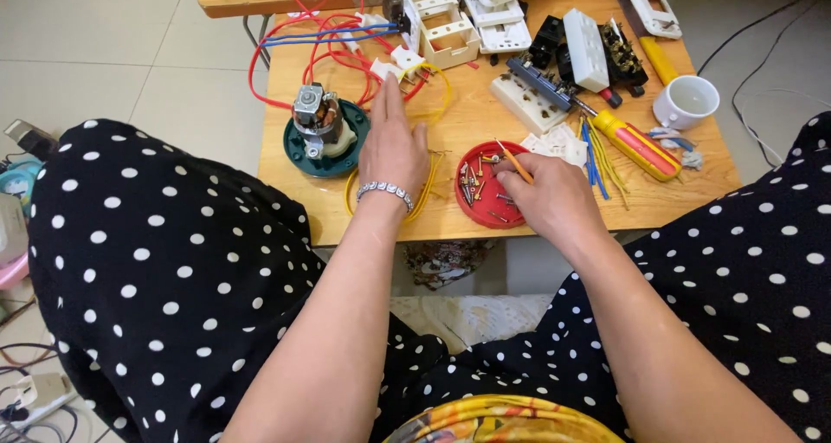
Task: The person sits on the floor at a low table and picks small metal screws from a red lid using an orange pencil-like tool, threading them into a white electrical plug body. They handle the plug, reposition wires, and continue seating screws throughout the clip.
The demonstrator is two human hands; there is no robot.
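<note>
The right hand (554, 202) covers the near right part of the red lid (486, 186), so the screws under it cannot be seen; its fingers are pressed together, pinching a thin orange-handled tool (514, 161) whose tip is hidden among the small screws and metal bits in the lid. What each bit is stays too small to tell. The lid sits near the front edge of the worktop (450, 222), between the 2 hands. The left hand (392, 148) lies flat and spread, palm down, fingers stretched toward a small white connector (387, 69) with red wires (299, 49); it hides part of a yellow wire loop (426, 192) that shows on both sides of the wrist. Just left of it stands a small motor (318, 118) on a green round base (303, 153). Behind, white socket parts (450, 32) and switch housings crowd the far edge, several cut off by the top of the frame. A yellow-and-red screwdriver (636, 144) lies right of the lid, beside loose blue and yellow wire ends, with a white cup (688, 101) further right. Polka-dot knees frame the near view and block the worktop's front corners.
</note>
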